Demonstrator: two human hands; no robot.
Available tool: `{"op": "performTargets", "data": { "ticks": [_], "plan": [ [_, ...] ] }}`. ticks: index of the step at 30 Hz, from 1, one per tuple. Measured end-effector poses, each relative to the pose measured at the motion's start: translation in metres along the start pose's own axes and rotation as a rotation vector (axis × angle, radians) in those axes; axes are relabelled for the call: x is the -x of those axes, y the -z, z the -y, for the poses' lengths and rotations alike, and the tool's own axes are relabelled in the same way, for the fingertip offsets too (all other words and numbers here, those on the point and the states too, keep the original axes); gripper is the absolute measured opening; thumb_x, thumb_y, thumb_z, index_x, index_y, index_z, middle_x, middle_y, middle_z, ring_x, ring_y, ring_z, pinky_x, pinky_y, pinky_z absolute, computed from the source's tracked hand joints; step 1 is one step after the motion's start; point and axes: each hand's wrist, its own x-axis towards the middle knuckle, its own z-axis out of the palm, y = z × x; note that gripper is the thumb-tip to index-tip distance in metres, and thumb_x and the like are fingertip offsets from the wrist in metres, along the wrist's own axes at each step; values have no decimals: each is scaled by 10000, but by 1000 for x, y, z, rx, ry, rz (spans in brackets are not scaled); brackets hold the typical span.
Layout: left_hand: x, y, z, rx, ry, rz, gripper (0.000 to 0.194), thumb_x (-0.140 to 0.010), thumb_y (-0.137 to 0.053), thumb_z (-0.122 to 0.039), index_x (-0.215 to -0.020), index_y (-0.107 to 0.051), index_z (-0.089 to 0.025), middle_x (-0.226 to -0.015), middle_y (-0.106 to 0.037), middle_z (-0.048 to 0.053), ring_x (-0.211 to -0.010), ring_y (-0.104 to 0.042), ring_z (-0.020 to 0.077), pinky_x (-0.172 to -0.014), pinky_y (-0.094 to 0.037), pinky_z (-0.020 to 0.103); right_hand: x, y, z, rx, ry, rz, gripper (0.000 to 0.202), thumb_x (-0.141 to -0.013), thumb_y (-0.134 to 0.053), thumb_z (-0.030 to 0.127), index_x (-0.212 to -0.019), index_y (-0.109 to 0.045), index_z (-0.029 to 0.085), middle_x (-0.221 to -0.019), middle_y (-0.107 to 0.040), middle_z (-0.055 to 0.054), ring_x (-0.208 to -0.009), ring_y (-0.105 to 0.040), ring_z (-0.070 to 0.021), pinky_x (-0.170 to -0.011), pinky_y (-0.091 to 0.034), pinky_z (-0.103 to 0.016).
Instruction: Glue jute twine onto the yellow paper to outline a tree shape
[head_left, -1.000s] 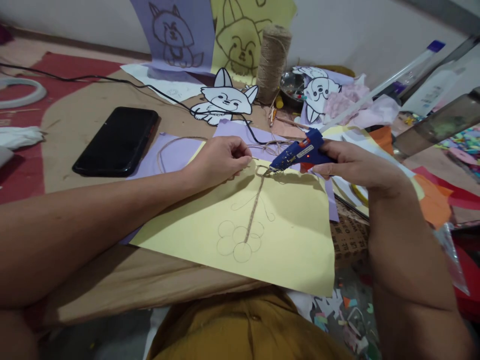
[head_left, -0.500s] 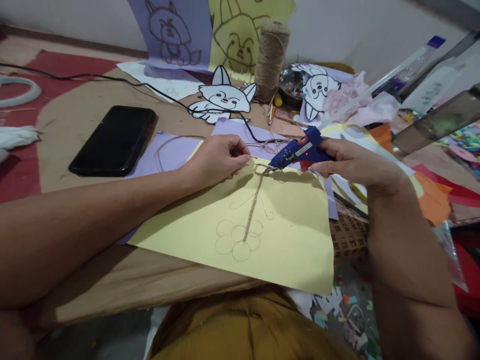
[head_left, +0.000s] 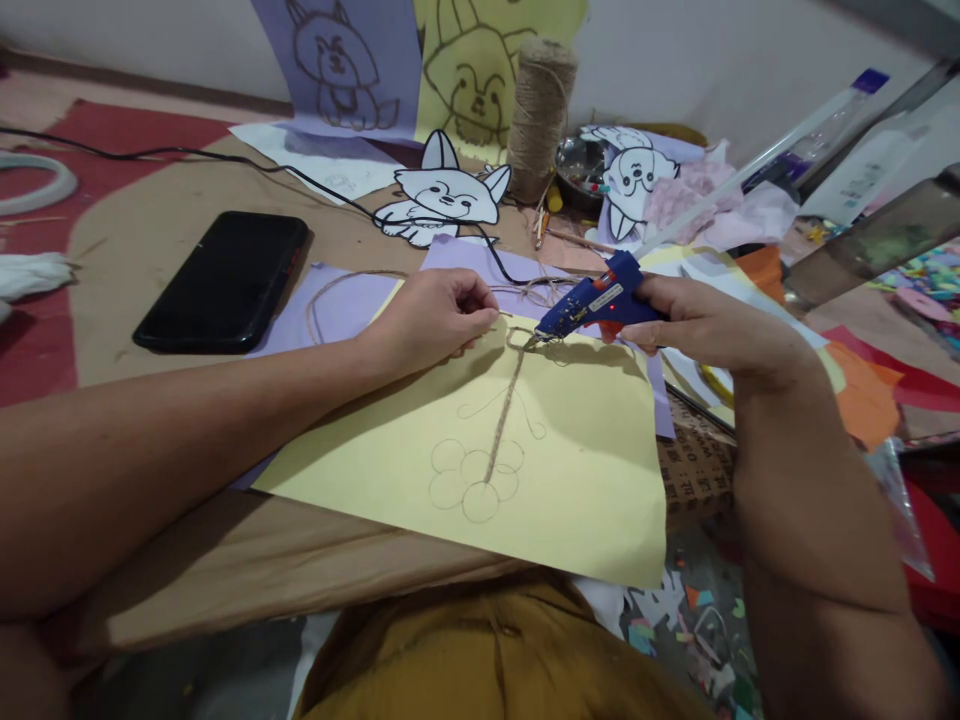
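Below the near edge of the brown-covered surface (head_left: 322, 555), we wear a creased mustard-brown cloth garment (head_left: 480, 660), rounded in outline. Our two forearms (head_left: 247, 405) are bare, as are our left grip (head_left: 439, 315) and right grip (head_left: 701, 318).

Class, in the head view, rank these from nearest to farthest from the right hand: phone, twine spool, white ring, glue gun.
1. Glue gun: held in the right hand.
2. Twine spool: farther back, slightly left.
3. Phone: well to the left.
4. White ring: far left edge.
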Motion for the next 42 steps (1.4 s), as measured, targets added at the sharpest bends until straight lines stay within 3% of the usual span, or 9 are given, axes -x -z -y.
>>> {"op": "performTargets", "data": {
  "ticks": [7, 16, 24, 34, 42],
  "plan": [
    [-1, 0, 3, 22, -14, 3, 20, -861, -712, -156, -848, -707, -171, -577, -647, -19, -450, -548, 79, -430, -427, 173, 0, -2, 1, -29, -7, -4, 398, -821, -827, 533, -1129, -780, 286, -1014, -781, -47, -1064, -683, -339, -935, -606, -476],
    [1, 0, -2, 3, 11, -3, 40, -863, -714, -152, -830, -702, -170, -574, -639, -28, -450, -544, 81, -430, -414, 176, 1, 0, 0, -30, 0, 2, 416, -811, -827, 533, -1109, -779, 246, -1113, -778, -82, -1064, -682, -352, -951, -585, -512],
    [-1, 0, 3, 13, -18, 0, 24, -868, -712, -153, -848, -710, -165, -588, -648, -21, -459, -551, 75, -442, -436, 169, 0, -4, 3, -21, -6, -7, 390, -822, -823, 502, -1130, -774, 267, -1047, -775, -60, -1058, -680, -340, -940, -601, -497],
    [-1, 0, 4, 31, -15, 5, 35, -859, -720, -175, -832, -697, -176, -590, -647, -19, -453, -533, 78, -435, -423, 180, 2, 0, 3, -22, -20, -7, 416, -793, -844, 507, -1114, -779, 250, -1045, -769, -82, -1044, -687, -353, -941, -597, -527],
    [-1, 1, 5, 16, -17, 6, 30, -861, -724, -187, -842, -701, -184, -599, -652, -21, -448, -526, 81, -440, -419, 195, -1, -5, 1, -9, -10, 1, 443, -847, -784, 563, -1164, -767, 254, -1121, -774, -78, -1041, -679, -336, -911, -595, -499]
  ]
}}
